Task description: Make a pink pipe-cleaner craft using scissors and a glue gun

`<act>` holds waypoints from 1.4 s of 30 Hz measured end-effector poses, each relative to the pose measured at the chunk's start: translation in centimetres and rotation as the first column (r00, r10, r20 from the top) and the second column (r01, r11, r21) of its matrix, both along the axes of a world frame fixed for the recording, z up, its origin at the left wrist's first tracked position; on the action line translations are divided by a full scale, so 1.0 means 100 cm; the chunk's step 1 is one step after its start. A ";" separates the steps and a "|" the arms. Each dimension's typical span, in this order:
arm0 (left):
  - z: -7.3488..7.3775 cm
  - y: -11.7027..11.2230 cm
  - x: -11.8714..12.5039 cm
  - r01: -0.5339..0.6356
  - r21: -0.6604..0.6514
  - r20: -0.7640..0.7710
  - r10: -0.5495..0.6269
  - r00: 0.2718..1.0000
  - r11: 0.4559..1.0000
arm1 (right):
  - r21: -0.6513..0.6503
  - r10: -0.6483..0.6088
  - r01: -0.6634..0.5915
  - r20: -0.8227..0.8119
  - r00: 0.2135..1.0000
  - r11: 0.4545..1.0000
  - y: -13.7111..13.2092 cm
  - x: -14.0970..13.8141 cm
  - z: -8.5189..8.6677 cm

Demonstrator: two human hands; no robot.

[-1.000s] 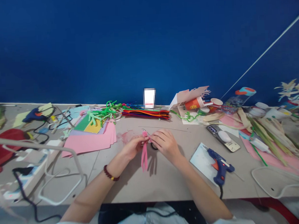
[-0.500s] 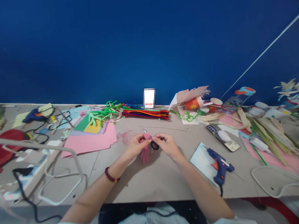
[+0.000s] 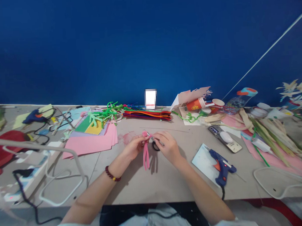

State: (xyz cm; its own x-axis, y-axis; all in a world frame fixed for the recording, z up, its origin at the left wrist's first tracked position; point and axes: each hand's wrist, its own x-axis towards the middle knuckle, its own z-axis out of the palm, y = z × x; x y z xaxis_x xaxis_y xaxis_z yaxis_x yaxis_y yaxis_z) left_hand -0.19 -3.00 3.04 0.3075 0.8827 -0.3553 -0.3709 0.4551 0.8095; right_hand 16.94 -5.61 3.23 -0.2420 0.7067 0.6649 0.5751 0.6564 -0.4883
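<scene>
Pink pipe cleaners (image 3: 146, 157) are pinched in the fingers of my left hand (image 3: 135, 147), over the middle of the table. A small pink rolled head sits above those fingertips, and long strands hang below. My right hand (image 3: 168, 146) is closed, its thumb and fingertips drawn together at a short pink end sticking out to the right of the bundle. Scissors (image 3: 155, 146) lie on the table behind the hands; a black handle loop shows between them and the rest is mostly hidden.
A blue glue gun (image 3: 222, 166) rests on a pale board at the right, near a phone (image 3: 224, 138). Pink paper sheets (image 3: 89, 144) and a power strip (image 3: 38, 171) are at left. Bundled pipe cleaners (image 3: 147, 115) lie along the back.
The pink bundle has turned, so its strands hang straighter and more visibly. My left hand has shifted slightly left, and my right hand has rolled over, its back showing more.
</scene>
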 end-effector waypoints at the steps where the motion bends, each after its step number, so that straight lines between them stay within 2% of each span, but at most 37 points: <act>1: 0.000 0.000 0.000 0.009 -0.032 0.008 -0.009 1.000 0.999 | 0.036 0.000 -0.002 0.050 0.999 0.999 0.001 0.002 -0.001; 5: 0.001 -0.001 0.001 0.051 -0.106 0.024 -0.049 0.999 0.993 | 0.122 -0.026 0.009 0.139 0.990 0.992 0.004 0.005 -0.004; 9: 0.003 -0.003 0.003 0.070 -0.054 -0.038 -0.072 0.997 0.996 | 0.102 -0.020 0.012 0.081 0.997 0.995 0.006 0.004 -0.004; 15: -0.001 -0.003 0.003 0.059 0.218 -0.237 -0.006 0.972 0.974 | -0.101 0.025 -0.028 -0.027 0.999 0.994 0.007 0.002 -0.005; 17: -0.001 -0.003 0.003 0.064 0.340 -0.312 0.048 0.949 0.938 | -0.210 0.015 -0.025 -0.051 0.999 0.977 0.007 0.000 -0.006; 19: 0.002 -0.004 0.003 0.099 0.474 -0.397 0.112 0.911 0.875 | -0.322 -0.004 -0.026 -0.093 0.996 0.946 0.007 -0.001 -0.007; 21: 0.007 -0.006 0.004 0.169 0.580 -0.479 0.166 0.862 0.797 | -0.444 -0.027 -0.056 -0.179 0.984 0.894 0.009 -0.002 -0.009; 22: 0.010 -0.007 0.005 0.195 0.611 -0.500 0.184 0.846 0.767 | -0.519 -0.041 -0.097 -0.249 0.968 0.849 0.009 -0.002 -0.010; 24: 0.013 -0.010 0.006 0.227 0.632 -0.517 0.185 0.836 0.741 | -0.674 -0.074 -0.248 -0.411 0.909 0.696 0.011 -0.001 -0.011; 26: 0.014 -0.011 0.006 0.217 0.611 -0.498 0.157 0.853 0.761 | -0.753 -0.116 -0.411 -0.535 0.837 0.514 0.013 0.001 -0.011; 27: 0.013 -0.011 0.006 0.192 0.580 -0.473 0.136 0.871 0.791 | -0.763 -0.133 -0.463 -0.571 0.810 0.451 0.013 0.002 -0.010; 28: 0.011 -0.010 0.006 0.160 0.534 -0.436 0.108 0.893 0.830 | -0.763 -0.144 -0.493 -0.591 0.794 0.418 0.014 0.003 -0.008; 29: 0.010 -0.009 0.005 0.121 0.472 -0.387 0.082 0.918 0.873 | -0.757 -0.148 -0.502 -0.602 0.785 0.417 0.013 0.003 -0.007; 30: 0.008 -0.008 0.004 0.082 0.396 -0.327 0.057 0.943 0.914 | -0.745 -0.144 -0.494 -0.605 0.783 0.448 0.013 0.004 -0.005; 31: 0.006 -0.006 0.003 0.056 0.319 -0.266 0.033 0.964 0.946 | -0.727 -0.124 -0.469 -0.597 0.792 0.502 0.012 0.004 -0.003; 33: 0.003 -0.003 0.000 0.024 0.179 -0.164 0.006 0.986 0.984 | -0.653 -0.049 -0.373 -0.532 0.845 0.659 0.011 0.005 0.000; 35: 0.001 0.000 -0.001 0.028 0.067 -0.091 -0.022 0.996 0.997 | -0.512 0.043 -0.261 -0.399 0.916 0.818 0.010 0.006 0.002; 36: 0.000 0.001 -0.002 0.039 0.024 -0.058 -0.038 0.998 0.999 | -0.426 0.082 -0.221 -0.319 0.944 0.877 0.009 0.006 0.003; 38: -0.002 0.002 -0.002 0.060 -0.038 0.005 -0.060 0.998 0.997 | -0.256 0.137 -0.178 -0.173 0.975 0.950 0.009 0.007 0.003; 40: -0.004 0.002 -0.001 0.078 -0.079 0.050 -0.074 0.996 0.994 | -0.127 0.153 -0.160 -0.061 0.986 0.979 0.009 0.008 0.003; 42: -0.005 0.002 -0.001 0.088 -0.109 0.060 -0.082 0.995 0.990 | -0.058 0.145 -0.145 0.009 0.989 0.988 0.008 0.009 0.002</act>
State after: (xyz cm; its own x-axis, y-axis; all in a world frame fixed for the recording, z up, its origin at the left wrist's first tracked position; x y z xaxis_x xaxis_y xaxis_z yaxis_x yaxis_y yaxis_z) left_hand -0.25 -2.79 2.55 0.4015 0.8085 -0.4302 -0.3696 0.5728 0.7316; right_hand 17.85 -4.82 3.47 -0.3533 0.7001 0.6206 0.4828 0.7046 -0.5200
